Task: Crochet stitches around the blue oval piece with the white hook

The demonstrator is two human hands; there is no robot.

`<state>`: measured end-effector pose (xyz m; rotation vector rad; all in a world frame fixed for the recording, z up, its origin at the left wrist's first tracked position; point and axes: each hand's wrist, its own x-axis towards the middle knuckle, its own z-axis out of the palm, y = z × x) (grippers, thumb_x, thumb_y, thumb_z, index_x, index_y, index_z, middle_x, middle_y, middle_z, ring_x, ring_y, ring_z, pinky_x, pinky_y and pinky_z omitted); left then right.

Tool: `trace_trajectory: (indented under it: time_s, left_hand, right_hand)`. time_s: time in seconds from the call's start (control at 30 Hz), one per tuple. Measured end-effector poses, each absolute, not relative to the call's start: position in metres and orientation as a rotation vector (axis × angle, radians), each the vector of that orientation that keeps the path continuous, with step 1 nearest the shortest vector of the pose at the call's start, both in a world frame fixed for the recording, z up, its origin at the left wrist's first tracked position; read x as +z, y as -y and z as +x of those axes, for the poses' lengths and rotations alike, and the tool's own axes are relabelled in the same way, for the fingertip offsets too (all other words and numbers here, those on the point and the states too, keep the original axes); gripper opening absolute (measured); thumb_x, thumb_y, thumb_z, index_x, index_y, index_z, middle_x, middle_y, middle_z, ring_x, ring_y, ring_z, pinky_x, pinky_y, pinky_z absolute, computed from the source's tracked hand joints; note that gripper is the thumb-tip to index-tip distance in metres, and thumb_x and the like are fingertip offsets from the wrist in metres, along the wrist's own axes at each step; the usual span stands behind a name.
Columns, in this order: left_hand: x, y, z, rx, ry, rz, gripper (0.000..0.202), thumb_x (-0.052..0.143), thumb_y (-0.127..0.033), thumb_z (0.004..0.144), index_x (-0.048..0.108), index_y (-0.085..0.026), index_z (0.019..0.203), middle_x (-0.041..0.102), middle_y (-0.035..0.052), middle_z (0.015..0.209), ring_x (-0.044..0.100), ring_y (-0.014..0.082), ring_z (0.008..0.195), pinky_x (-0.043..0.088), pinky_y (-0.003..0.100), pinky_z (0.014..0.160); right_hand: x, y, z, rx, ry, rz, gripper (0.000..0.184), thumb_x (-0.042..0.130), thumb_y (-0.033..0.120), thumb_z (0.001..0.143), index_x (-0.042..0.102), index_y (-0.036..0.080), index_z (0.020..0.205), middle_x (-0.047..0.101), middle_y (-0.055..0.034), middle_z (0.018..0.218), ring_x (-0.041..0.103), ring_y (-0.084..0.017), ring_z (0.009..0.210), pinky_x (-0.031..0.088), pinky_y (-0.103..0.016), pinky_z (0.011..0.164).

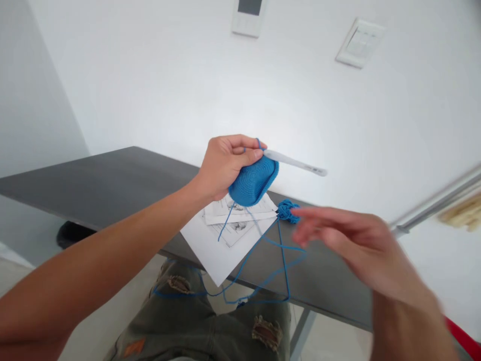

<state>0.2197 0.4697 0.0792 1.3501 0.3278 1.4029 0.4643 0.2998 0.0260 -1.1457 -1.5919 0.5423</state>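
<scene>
My left hand (225,163) is closed around a round blue crochet piece (252,183) and pinches a white crochet hook (296,163) that sticks out to the right. Blue yarn (280,250) trails from the piece down over the table edge toward my lap. My right hand (345,240) hovers blurred at the right, fingers stretched out toward a small blue yarn clump (287,210) on the table, holding nothing.
A dark grey table (112,175) stands against a white wall. White instruction sheets (225,235) lie under the crochet piece and overhang the near edge. A dark object (71,233) sits on the floor at left. Wall panels (358,42) hang above.
</scene>
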Motion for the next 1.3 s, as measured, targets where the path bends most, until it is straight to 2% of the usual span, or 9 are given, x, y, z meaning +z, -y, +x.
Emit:
trace_trajectory:
  time_s: [0.07,0.17,0.27,0.4,0.57,0.7,0.8,1.07,1.3]
  left_hand:
    - [0.068,-0.475,0.23,1.395,-0.354,1.369,0.013,0.085,-0.019,0.071,0.079,-0.014,0.082,0.079,0.0041,0.08,0.067,0.0134,0.069,0.052,0.025,0.065]
    - [0.056,-0.486,0.243,1.38,-0.384,1.441,0.017,0.084,-0.023,0.071,0.079,-0.014,0.084,0.081,0.0058,0.086,0.069,0.0149,0.071,0.053,0.025,0.066]
    - [0.049,-0.498,0.25,1.372,-0.432,1.508,0.024,0.082,-0.027,0.075,0.079,-0.014,0.094,0.08,0.006,0.082,0.069,0.0152,0.067,0.051,0.026,0.062]
    - [0.045,-0.511,0.253,1.337,-0.484,1.586,0.035,0.08,-0.029,0.079,0.077,-0.012,0.11,0.08,0.006,0.077,0.066,0.0144,0.06,0.048,0.025,0.057]
    - [0.031,-0.521,0.255,1.262,-0.498,1.599,0.043,0.081,-0.031,0.081,0.076,-0.013,0.119,0.079,0.0048,0.073,0.067,0.0158,0.059,0.046,0.025,0.053]
    - [0.016,-0.522,0.255,1.168,-0.465,1.458,0.05,0.084,-0.031,0.077,0.074,-0.015,0.124,0.083,0.0074,0.088,0.075,0.0208,0.072,0.058,0.031,0.068]
    - [0.007,-0.523,0.255,1.169,-0.498,1.361,0.053,0.087,-0.027,0.074,0.074,-0.017,0.125,0.084,0.0088,0.098,0.077,0.0219,0.082,0.06,0.032,0.078]
    - [-0.015,-0.526,0.248,0.924,-0.552,1.245,0.059,0.085,-0.029,0.077,0.069,-0.019,0.133,0.082,0.0053,0.083,0.072,0.0185,0.067,0.054,0.026,0.06]
    - [-0.023,-0.522,0.247,1.008,-0.603,1.231,0.056,0.085,-0.031,0.079,0.069,-0.023,0.132,0.083,0.0044,0.093,0.074,0.0184,0.073,0.057,0.025,0.063]
  right_hand:
    - [0.038,-0.355,0.424,0.643,1.56,-1.054,0.046,0.08,0.044,0.087,0.072,0.025,0.128,0.078,-0.0049,0.092,0.072,-0.017,0.073,0.067,-0.038,0.069]
    - [0.037,-0.413,0.399,0.553,1.404,-0.886,0.054,0.087,0.043,0.079,0.069,0.029,0.129,0.07,0.003,0.084,0.063,-0.012,0.064,0.06,-0.027,0.052]
    - [0.03,-0.44,0.402,0.406,1.311,-0.891,0.033,0.079,0.043,0.087,0.077,0.026,0.115,0.069,0.0035,0.078,0.05,-0.007,0.048,0.044,-0.023,0.042]
    - [0.033,-0.454,0.412,0.341,1.361,-0.848,0.024,0.078,0.039,0.086,0.081,0.027,0.106,0.073,0.0005,0.089,0.057,-0.009,0.058,0.051,-0.026,0.051]
    - [0.028,-0.459,0.417,0.377,1.405,-0.939,0.018,0.078,0.04,0.086,0.083,0.026,0.095,0.073,0.0003,0.083,0.061,-0.011,0.058,0.054,-0.029,0.056]
    - [0.002,-0.461,0.419,0.5,1.234,-0.931,0.02,0.08,0.04,0.086,0.083,0.024,0.097,0.074,-0.0004,0.077,0.06,-0.012,0.056,0.051,-0.029,0.054]
    - [-0.017,-0.464,0.415,0.606,1.08,-0.921,0.023,0.081,0.042,0.084,0.083,0.022,0.095,0.073,-0.0009,0.07,0.058,-0.013,0.055,0.049,-0.028,0.051]
    - [-0.036,-0.463,0.405,1.02,0.769,-0.872,0.028,0.085,0.048,0.079,0.082,0.021,0.087,0.067,0.002,0.058,0.051,-0.007,0.042,0.038,-0.018,0.038]
    - [-0.042,-0.463,0.402,0.996,0.806,-0.854,0.025,0.086,0.047,0.078,0.084,0.025,0.09,0.069,0.0014,0.062,0.054,-0.009,0.047,0.044,-0.022,0.043]
